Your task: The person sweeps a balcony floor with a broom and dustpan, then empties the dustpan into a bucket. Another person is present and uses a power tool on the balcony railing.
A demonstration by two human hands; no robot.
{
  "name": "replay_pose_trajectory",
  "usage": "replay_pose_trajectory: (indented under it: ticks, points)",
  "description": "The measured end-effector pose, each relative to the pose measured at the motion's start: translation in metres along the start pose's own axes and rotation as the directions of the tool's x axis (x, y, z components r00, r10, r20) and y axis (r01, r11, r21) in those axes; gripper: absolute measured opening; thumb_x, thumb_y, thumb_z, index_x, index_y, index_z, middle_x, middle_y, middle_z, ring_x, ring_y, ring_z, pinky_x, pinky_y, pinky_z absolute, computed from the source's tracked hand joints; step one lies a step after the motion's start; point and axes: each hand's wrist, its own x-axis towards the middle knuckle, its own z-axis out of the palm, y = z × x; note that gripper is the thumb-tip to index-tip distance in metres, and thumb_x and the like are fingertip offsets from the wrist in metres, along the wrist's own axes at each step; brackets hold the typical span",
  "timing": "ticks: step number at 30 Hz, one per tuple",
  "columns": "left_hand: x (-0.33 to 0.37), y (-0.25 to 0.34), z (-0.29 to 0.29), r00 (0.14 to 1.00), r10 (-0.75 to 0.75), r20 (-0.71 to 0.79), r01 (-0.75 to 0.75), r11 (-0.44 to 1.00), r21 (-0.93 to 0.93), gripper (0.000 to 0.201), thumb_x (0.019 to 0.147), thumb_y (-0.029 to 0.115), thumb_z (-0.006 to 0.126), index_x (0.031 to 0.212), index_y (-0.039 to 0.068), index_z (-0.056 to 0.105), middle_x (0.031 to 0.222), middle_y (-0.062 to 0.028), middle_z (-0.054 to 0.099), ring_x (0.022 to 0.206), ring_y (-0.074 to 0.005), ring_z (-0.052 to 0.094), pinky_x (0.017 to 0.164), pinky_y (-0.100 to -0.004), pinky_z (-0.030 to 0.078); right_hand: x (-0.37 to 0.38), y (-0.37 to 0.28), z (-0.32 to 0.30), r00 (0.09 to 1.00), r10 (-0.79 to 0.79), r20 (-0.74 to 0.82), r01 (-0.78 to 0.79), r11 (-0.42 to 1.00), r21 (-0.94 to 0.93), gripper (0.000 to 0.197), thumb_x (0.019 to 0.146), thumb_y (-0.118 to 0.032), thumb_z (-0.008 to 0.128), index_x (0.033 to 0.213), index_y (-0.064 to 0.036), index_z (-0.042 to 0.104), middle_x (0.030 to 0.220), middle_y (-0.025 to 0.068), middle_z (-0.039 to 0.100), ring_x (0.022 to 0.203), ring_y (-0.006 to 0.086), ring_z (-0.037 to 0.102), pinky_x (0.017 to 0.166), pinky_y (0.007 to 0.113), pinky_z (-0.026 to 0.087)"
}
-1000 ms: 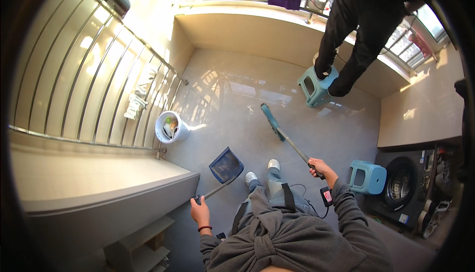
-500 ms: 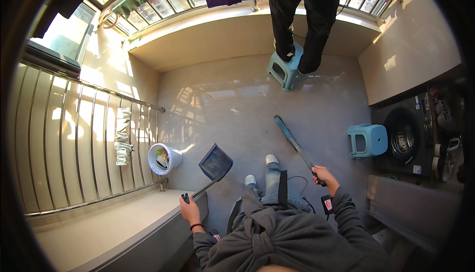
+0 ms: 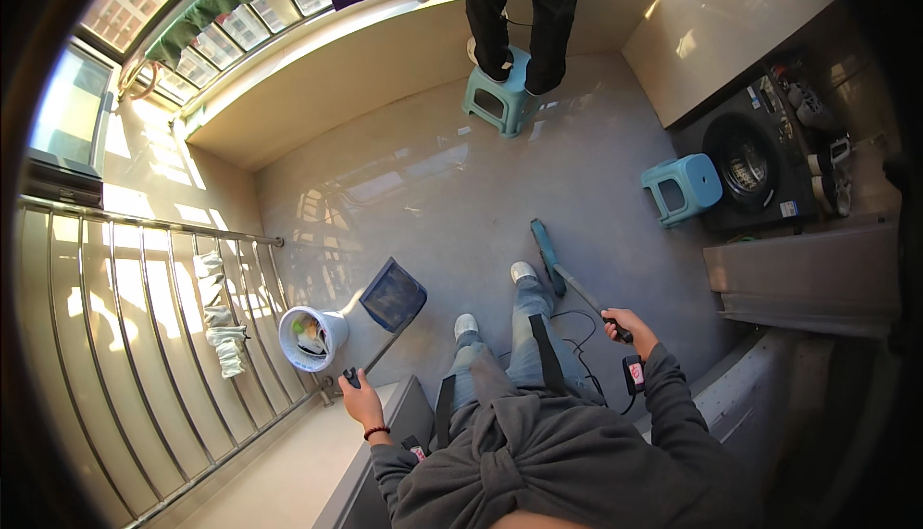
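In my left hand (image 3: 362,404) is the black grip of a long-handled dustpan, fingers closed round it. Its dark blue pan (image 3: 394,295) hangs low over or on the floor, close to the right side of a white waste bin (image 3: 337,331) with rubbish inside. My right hand (image 3: 631,328) grips the dark end of a broom handle. The teal broom head (image 3: 545,252) lies just beyond my right foot, apart from the dustpan; whether its bristles touch the floor is hard to tell.
Another person (image 3: 490,10) in black trousers stands on a light-blue stool (image 3: 514,96) by the window wall. A second stool (image 3: 687,188) stands near a dark front-loading washing machine (image 3: 745,168). Metal railing (image 3: 144,231) with hung cloth runs along the left. Cables lie near my right foot.
My view has turned, and the surroundings have shifted in it. The broom head has swung to an angle with its handle and come nearer my right foot. Both hands keep their hold.
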Motion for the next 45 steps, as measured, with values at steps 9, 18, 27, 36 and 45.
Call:
replay_pose_trajectory:
  ticks: [9,18,27,36,45]
  points:
    - [0.014,-0.030,-0.016,0.993,0.107,0.045,-0.106,0.994,-0.025,0.027,0.084,0.031,0.054,0.090,0.006,0.046,0.077,-0.0155,0.061,0.073,-0.0358,0.059,0.059,-0.0428,0.044,-0.010,0.080,0.012,0.996,-0.092,-0.008,0.092,0.995,0.031,0.011,0.088,-0.021,0.050,0.086,-0.0147,0.042,0.061,0.0009,0.043,0.046,0.0059,0.039,0.039,0.019,0.035]
    - [0.006,-0.049,0.002,0.994,0.079,0.071,-0.078,0.997,-0.013,0.028,0.083,0.031,0.055,0.092,0.006,0.047,0.079,-0.0156,0.061,0.074,-0.0356,0.059,0.061,-0.0424,0.044,-0.005,0.078,0.004,0.997,-0.076,0.003,0.076,0.997,0.020,0.020,0.089,-0.023,0.048,0.078,-0.0106,0.037,0.061,0.0007,0.043,0.046,0.0061,0.039,0.039,0.019,0.034]
    - [-0.021,-0.029,0.035,0.998,-0.018,0.068,0.021,0.999,-0.046,0.029,0.084,0.031,0.054,0.096,0.005,0.048,0.083,-0.0166,0.061,0.076,-0.0367,0.058,0.063,-0.0422,0.043,-0.006,0.033,-0.028,0.996,-0.062,0.057,0.062,0.998,-0.003,0.020,0.087,-0.021,0.050,0.075,-0.0097,0.038,0.061,0.0013,0.043,0.047,0.0061,0.039,0.040,0.019,0.035]
    - [-0.038,0.002,0.047,0.998,-0.032,0.055,0.034,0.998,-0.046,0.031,0.084,0.032,0.054,0.097,0.004,0.048,0.084,-0.0175,0.061,0.076,-0.0364,0.058,0.064,-0.0419,0.044,-0.050,-0.021,-0.048,0.980,-0.162,0.113,0.159,0.987,0.039,0.036,0.086,-0.020,0.054,0.118,-0.0207,0.040,0.066,0.0010,0.043,0.049,0.0046,0.038,0.040,0.016,0.033]
    - [-0.038,0.020,0.044,0.999,-0.002,0.051,0.005,0.999,-0.049,0.031,0.083,0.032,0.055,0.094,0.004,0.047,0.082,-0.0179,0.060,0.076,-0.0366,0.058,0.063,-0.0420,0.043,-0.090,-0.059,-0.039,0.935,-0.312,0.171,0.303,0.950,0.076,0.044,0.087,-0.020,0.053,0.127,-0.0191,0.035,0.066,0.0015,0.043,0.047,0.0038,0.036,0.038,0.017,0.032]
